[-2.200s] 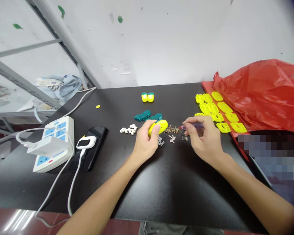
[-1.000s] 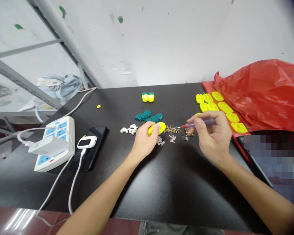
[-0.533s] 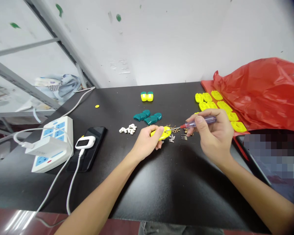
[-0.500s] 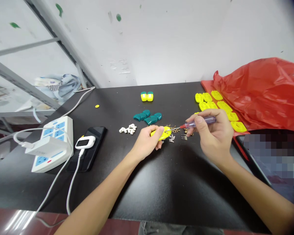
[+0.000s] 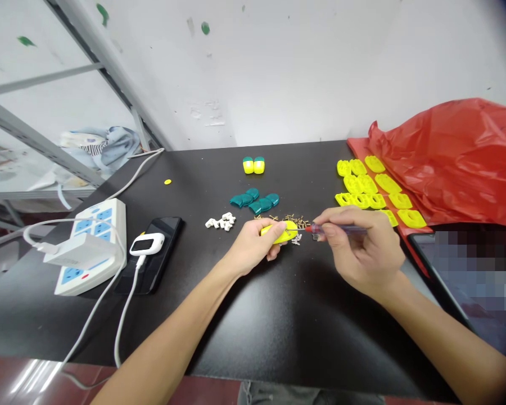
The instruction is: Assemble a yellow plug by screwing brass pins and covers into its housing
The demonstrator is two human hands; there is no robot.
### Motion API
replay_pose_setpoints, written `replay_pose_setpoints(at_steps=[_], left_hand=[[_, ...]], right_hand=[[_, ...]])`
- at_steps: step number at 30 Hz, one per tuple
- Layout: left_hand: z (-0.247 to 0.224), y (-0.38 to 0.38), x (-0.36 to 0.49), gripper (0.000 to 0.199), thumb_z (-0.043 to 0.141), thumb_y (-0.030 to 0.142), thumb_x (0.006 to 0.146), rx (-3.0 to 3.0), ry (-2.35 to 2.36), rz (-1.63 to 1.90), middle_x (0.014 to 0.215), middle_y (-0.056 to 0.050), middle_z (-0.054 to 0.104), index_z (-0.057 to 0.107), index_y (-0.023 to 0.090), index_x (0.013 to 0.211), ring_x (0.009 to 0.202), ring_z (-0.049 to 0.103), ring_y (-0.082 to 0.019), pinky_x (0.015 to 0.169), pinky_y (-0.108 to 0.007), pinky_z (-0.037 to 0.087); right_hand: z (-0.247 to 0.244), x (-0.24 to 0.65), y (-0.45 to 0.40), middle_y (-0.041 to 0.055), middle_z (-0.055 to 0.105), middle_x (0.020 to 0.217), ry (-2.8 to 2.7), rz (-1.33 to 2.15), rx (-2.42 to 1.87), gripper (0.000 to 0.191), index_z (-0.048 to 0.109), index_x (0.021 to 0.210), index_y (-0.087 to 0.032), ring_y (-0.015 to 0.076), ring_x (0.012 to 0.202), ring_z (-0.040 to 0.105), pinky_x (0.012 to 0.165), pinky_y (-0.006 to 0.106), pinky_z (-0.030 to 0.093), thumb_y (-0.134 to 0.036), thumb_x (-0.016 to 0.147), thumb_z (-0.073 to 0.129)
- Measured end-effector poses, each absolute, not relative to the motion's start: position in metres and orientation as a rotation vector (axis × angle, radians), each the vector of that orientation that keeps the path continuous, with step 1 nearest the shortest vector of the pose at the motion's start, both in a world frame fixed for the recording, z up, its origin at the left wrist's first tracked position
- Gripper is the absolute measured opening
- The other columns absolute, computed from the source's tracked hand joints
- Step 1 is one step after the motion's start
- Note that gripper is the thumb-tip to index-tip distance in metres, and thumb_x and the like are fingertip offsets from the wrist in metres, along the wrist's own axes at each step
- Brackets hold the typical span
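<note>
Between the thumb and fingers of my left hand [image 5: 255,242] is a yellow plastic shell [image 5: 281,231], held just above the dark table. My right hand [image 5: 360,247] grips a screwdriver [image 5: 316,229] with a clear purplish handle and a red collar. Its thin shaft points left, and the tip reaches the shell near my left thumb. Behind the shell lie small brass-coloured screws [image 5: 297,220]. Small grey pieces [image 5: 296,239] lie just beneath it. Left of my left hand are white plastic pieces [image 5: 221,222], with dark green caps [image 5: 255,201] farther back.
Two yellow-and-green assembled pieces [image 5: 253,165] stand toward the wall. Several yellow shells [image 5: 360,184] lie at right, some on a red plastic bag [image 5: 451,152]. A power strip [image 5: 93,242], a phone [image 5: 168,242] with a white device [image 5: 147,244] and cables occupy the left. A tablet-like device [image 5: 438,281] lies at right.
My right hand has turned and shifted slightly left and down, bringing the screwdriver nearly level. More of the yellow shells at right now show. My left hand keeps its hold.
</note>
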State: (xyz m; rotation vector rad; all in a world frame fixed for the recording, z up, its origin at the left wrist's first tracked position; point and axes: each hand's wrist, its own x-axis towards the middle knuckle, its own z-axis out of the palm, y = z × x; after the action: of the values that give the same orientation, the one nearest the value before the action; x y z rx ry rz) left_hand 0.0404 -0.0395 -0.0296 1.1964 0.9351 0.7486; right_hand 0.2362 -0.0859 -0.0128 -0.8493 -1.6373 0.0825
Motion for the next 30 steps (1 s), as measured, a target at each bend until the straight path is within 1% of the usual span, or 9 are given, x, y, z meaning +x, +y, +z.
replay_pose_setpoints(at_steps=[3, 6, 10, 14, 17, 20, 22, 25, 30], left_hand=[[-0.027, -0.039, 0.041, 0.050, 0.077, 0.059, 0.078, 1.155, 0.910, 0.721, 0.069, -0.001, 0.060, 0.062, 0.012, 0.087, 0.045, 0.043, -0.004, 0.042, -0.019, 0.033], [-0.026, -0.039, 0.041, 0.051, 0.079, 0.059, 0.076, 1.163, 0.909, 0.680, 0.072, -0.002, 0.062, 0.063, 0.011, 0.087, 0.045, 0.045, -0.003, 0.043, -0.019, 0.034], [-0.026, -0.038, 0.040, 0.050, 0.079, 0.057, 0.077, 1.210, 0.929, 0.663, 0.073, -0.002, 0.063, 0.065, 0.010, 0.088, 0.045, 0.047, -0.004, 0.042, -0.019, 0.035], [-0.026, -0.038, 0.040, 0.045, 0.078, 0.053, 0.079, 1.238, 0.965, 0.668, 0.070, -0.001, 0.062, 0.064, 0.011, 0.085, 0.043, 0.047, -0.004, 0.041, -0.019, 0.036], [-0.026, -0.038, 0.041, 0.042, 0.078, 0.051, 0.080, 1.228, 0.977, 0.669, 0.071, -0.002, 0.064, 0.064, 0.011, 0.084, 0.043, 0.048, -0.004, 0.041, -0.019, 0.037], [-0.026, -0.039, 0.041, 0.041, 0.077, 0.050, 0.082, 1.193, 0.956, 0.668, 0.073, -0.002, 0.066, 0.065, 0.011, 0.086, 0.043, 0.048, -0.003, 0.041, -0.019, 0.038], [-0.026, -0.039, 0.042, 0.040, 0.076, 0.048, 0.083, 1.167, 0.935, 0.677, 0.074, -0.002, 0.066, 0.066, 0.011, 0.088, 0.044, 0.049, -0.003, 0.041, -0.019, 0.038], [-0.025, -0.039, 0.042, 0.039, 0.077, 0.047, 0.083, 1.151, 0.918, 0.693, 0.073, -0.002, 0.065, 0.067, 0.010, 0.090, 0.045, 0.049, -0.003, 0.042, -0.019, 0.037], [-0.020, -0.038, 0.041, 0.042, 0.081, 0.048, 0.079, 1.074, 0.872, 0.722, 0.070, -0.002, 0.064, 0.065, 0.009, 0.083, 0.045, 0.047, -0.003, 0.042, -0.018, 0.035]], right_hand=[[-0.010, 0.236, -0.086, 0.0031, 0.073, 0.089, -1.655, 0.063, -0.872, 0.024, 0.057, 0.104, -0.029, 0.0204, 0.072, 0.074, 0.063, 0.039, 0.063, -0.010, 0.091, 0.063], [-0.010, 0.236, -0.086, 0.0034, 0.073, 0.088, -1.620, 0.061, -0.902, 0.020, 0.058, 0.103, -0.027, 0.0194, 0.070, 0.073, 0.059, 0.036, 0.063, -0.012, 0.091, 0.064], [-0.014, 0.236, -0.086, 0.0029, 0.073, 0.090, -1.595, 0.113, -0.914, 0.020, 0.059, 0.103, -0.027, 0.0181, 0.071, 0.073, 0.059, 0.033, 0.063, -0.011, 0.092, 0.064], [-0.017, 0.235, -0.086, 0.0029, 0.072, 0.090, -1.563, 0.132, -0.939, 0.015, 0.061, 0.102, -0.025, 0.0173, 0.071, 0.072, 0.057, 0.031, 0.062, -0.014, 0.092, 0.065], [-0.016, 0.234, -0.085, 0.0024, 0.071, 0.091, -1.514, 0.169, -0.968, 0.016, 0.062, 0.102, -0.023, 0.0147, 0.066, 0.071, 0.055, 0.029, 0.061, -0.013, 0.091, 0.067], [-0.013, 0.233, -0.085, 0.0011, 0.070, 0.091, -1.439, 0.216, -0.961, 0.016, 0.062, 0.102, -0.023, 0.0117, 0.058, 0.069, 0.052, 0.026, 0.061, -0.012, 0.091, 0.067], [-0.011, 0.233, -0.084, 0.0004, 0.070, 0.089, -1.403, 0.213, -0.940, 0.017, 0.063, 0.102, -0.024, 0.0114, 0.056, 0.069, 0.050, 0.025, 0.060, -0.012, 0.091, 0.068], [-0.008, 0.234, -0.084, 0.0007, 0.071, 0.088, -1.388, 0.176, -0.925, 0.019, 0.064, 0.103, -0.024, 0.0129, 0.058, 0.070, 0.049, 0.026, 0.061, -0.011, 0.091, 0.069], [-0.003, 0.237, -0.083, 0.0031, 0.073, 0.085, -1.305, 0.129, -0.854, 0.016, 0.066, 0.104, -0.024, 0.0155, 0.057, 0.071, 0.049, 0.030, 0.061, -0.012, 0.093, 0.067]])
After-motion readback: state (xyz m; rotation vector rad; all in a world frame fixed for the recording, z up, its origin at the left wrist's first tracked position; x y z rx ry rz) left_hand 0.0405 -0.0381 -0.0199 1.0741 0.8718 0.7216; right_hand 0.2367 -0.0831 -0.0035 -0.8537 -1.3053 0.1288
